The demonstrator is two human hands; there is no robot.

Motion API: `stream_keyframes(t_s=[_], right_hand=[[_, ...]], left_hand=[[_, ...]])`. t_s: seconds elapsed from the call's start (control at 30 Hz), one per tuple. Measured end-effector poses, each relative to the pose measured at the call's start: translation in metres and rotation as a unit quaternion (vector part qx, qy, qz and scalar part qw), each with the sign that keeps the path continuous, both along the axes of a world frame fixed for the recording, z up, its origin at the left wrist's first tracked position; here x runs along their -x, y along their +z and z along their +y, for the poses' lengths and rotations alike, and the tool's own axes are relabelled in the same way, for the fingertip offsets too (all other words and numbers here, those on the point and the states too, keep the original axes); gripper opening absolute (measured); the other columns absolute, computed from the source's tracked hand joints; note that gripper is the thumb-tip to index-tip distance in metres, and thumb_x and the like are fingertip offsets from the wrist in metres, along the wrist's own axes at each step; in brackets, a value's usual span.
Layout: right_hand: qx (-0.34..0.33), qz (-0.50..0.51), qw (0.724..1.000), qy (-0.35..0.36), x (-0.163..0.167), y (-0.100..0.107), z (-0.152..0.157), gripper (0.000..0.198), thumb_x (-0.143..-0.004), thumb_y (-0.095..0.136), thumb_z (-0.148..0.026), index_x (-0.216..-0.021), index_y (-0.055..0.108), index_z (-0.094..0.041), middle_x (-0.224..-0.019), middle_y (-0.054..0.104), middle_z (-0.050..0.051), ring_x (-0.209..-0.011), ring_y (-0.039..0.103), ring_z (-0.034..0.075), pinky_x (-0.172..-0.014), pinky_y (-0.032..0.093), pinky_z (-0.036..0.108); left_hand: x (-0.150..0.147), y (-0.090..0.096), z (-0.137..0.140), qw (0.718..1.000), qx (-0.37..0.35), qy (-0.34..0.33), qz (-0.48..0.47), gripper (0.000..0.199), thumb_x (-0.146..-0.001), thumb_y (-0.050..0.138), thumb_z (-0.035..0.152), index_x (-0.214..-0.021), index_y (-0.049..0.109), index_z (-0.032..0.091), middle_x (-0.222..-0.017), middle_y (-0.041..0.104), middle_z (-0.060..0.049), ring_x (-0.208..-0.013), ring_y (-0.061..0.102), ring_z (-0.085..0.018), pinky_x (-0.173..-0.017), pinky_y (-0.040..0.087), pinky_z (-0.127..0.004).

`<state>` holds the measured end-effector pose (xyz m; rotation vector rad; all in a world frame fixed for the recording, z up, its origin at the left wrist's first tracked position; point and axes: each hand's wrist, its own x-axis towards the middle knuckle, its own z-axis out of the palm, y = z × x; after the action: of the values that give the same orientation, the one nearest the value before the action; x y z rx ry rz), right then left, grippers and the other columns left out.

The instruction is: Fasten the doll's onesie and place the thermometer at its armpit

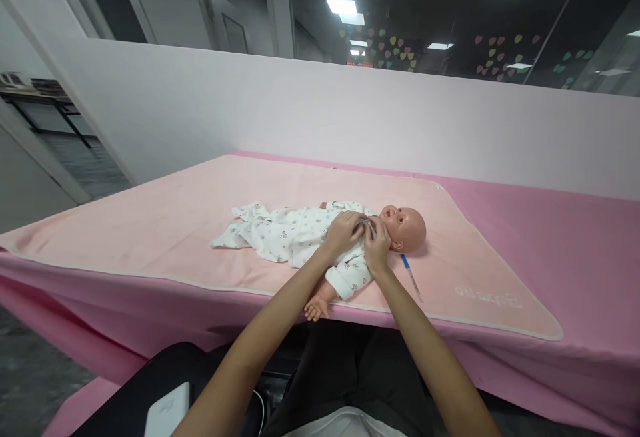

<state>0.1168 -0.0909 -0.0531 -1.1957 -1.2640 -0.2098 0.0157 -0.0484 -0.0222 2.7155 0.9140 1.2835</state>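
Observation:
A baby doll [411, 229] lies on its back with its head to the right, dressed in a white patterned romper [280, 230]. At the neckline, my left hand [345, 231] is closed with its fingers pinching the cloth just below the doll's chin. Beside it, my right hand [377, 243] also pinches the neckline, its fingertips close to those of the left. Some greyish edge shows between the fingers, too small to make out. Near the doll's head rests a thin thermometer [412, 279] with a blue end, touched by neither hand.
A peach mat [165, 223] lies under the doll, over a pink cloth [565, 243] covering the table. Behind stands a white partition [350, 117] with dark glass above it. At the lower left, a white device [169, 411] rests on a black surface [135, 393].

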Motion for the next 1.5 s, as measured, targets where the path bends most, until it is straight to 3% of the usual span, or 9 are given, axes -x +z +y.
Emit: stream_keyframes(t_s=[0.57, 0.97, 1.13, 1.3, 1.5], right_hand=[[-0.024, -0.021, 0.999, -0.023, -0.001, -0.001, 0.002, 0.020, -0.086, 0.039, -0.022, -0.086, 0.059, -0.018, -0.084, 0.063, 0.005, -0.081, 0.057, 0.015, -0.076, 0.045, 0.028], [-0.029, -0.027, 0.998, -0.040, 0.001, -0.002, 0.001, 0.019, -0.086, 0.040, -0.021, -0.090, 0.058, -0.017, -0.088, 0.064, 0.007, -0.082, 0.059, 0.015, -0.075, 0.048, 0.028], [-0.034, -0.003, 0.999, -0.040, 0.000, -0.004, 0.002, 0.020, -0.086, 0.042, -0.023, -0.098, 0.055, -0.015, -0.092, 0.062, 0.010, -0.087, 0.059, 0.017, -0.076, 0.050, 0.030], [-0.030, -0.004, 0.999, -0.033, 0.000, -0.006, 0.002, 0.022, -0.086, 0.040, -0.024, -0.102, 0.053, -0.014, -0.095, 0.061, 0.011, -0.090, 0.059, 0.018, -0.078, 0.051, 0.033], [-0.026, -0.018, 0.999, -0.035, 0.001, -0.005, 0.002, 0.022, -0.086, 0.039, -0.023, -0.102, 0.053, -0.015, -0.094, 0.062, 0.011, -0.088, 0.059, 0.017, -0.075, 0.051, 0.031]], left_hand=[[-0.001, -0.004, 0.003, 0.998, -0.060, 0.002, -0.013, 0.011, -0.080, 0.045, 0.016, -0.084, 0.054, 0.018, -0.078, 0.061, -0.004, -0.076, 0.055, -0.017, -0.070, 0.042, -0.029], [0.000, -0.004, 0.001, 0.998, -0.062, 0.012, -0.011, 0.013, -0.080, 0.043, 0.019, -0.086, 0.055, 0.019, -0.079, 0.062, -0.004, -0.076, 0.055, -0.017, -0.073, 0.040, -0.031], [0.012, 0.002, 0.004, 0.993, -0.052, 0.065, -0.082, 0.020, -0.079, 0.039, 0.013, -0.089, 0.055, 0.019, -0.075, 0.062, -0.001, -0.075, 0.055, -0.017, -0.079, 0.038, -0.034], [0.038, 0.003, 0.011, 0.971, 0.035, 0.139, -0.191, 0.023, -0.080, 0.034, 0.013, -0.086, 0.055, 0.020, -0.074, 0.064, 0.000, -0.074, 0.054, -0.017, -0.075, 0.039, -0.033], [0.053, -0.007, 0.003, 0.993, -0.006, 0.091, -0.080, 0.019, -0.082, 0.037, 0.018, -0.078, 0.056, 0.020, -0.076, 0.063, -0.001, -0.076, 0.054, -0.017, -0.075, 0.036, -0.033]])
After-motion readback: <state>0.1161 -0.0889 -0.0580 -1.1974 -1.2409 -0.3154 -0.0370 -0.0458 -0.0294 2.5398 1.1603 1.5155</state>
